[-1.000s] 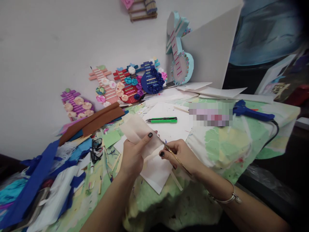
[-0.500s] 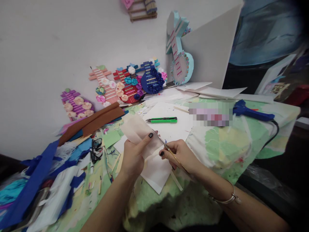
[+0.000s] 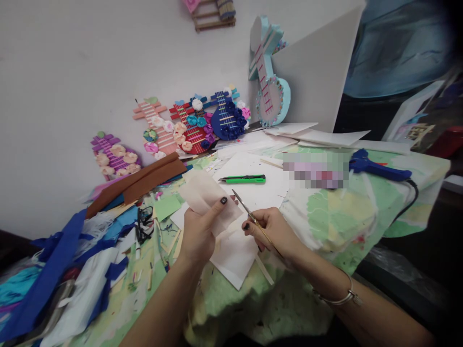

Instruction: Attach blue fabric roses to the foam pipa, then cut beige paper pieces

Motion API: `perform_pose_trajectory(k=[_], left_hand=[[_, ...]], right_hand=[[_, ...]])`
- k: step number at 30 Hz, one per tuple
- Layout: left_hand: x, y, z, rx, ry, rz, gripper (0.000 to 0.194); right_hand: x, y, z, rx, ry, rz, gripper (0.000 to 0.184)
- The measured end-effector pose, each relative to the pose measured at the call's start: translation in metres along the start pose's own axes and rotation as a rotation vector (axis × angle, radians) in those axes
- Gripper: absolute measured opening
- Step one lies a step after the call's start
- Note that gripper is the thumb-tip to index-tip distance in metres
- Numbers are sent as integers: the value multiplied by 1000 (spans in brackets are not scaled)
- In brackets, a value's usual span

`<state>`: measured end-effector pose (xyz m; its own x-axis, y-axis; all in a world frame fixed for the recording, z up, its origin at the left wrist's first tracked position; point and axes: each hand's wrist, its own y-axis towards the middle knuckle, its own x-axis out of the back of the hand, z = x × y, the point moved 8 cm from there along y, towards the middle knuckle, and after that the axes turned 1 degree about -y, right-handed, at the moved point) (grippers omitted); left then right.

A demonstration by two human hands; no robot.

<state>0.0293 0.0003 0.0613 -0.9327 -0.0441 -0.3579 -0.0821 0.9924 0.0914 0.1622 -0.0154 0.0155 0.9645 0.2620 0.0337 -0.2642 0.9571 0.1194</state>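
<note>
My left hand [image 3: 200, 231] is closed on a folded piece of pale cream paper [image 3: 202, 193], thumb on top. In my right hand [image 3: 269, 229] is a pair of scissors [image 3: 248, 208] with gold-coloured handles; the narrow blades point up and left, just right of the paper's edge and apart from it. Below both hands lies a white sheet [image 3: 235, 262], with a thin cream strip [image 3: 264, 270] at its right side. A green utility knife [image 3: 243, 179] rests on a larger white sheet [image 3: 267, 196] beyond my hands.
On the right, a blue glue gun [image 3: 379, 166] trails a black cord. Brown paper [image 3: 139, 180], blue paper [image 3: 54, 279] and scraps crowd the left side. Decorated small guitars [image 3: 227, 118] lean along the wall, with a light-blue one [image 3: 269, 91] taller. White boards [image 3: 325, 136] lie at the back.
The scissors have drawn back to the right, away from the paper, and their blades are now in plain sight. My left hand and the paper have shifted slightly left.
</note>
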Motion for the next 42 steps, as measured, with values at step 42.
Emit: perform_pose_trajectory(k=[42], left_hand=[[4,1,-7,-96,-19,-61,37]], right_hand=[[12,-15,26,313,-1066,-495,47]])
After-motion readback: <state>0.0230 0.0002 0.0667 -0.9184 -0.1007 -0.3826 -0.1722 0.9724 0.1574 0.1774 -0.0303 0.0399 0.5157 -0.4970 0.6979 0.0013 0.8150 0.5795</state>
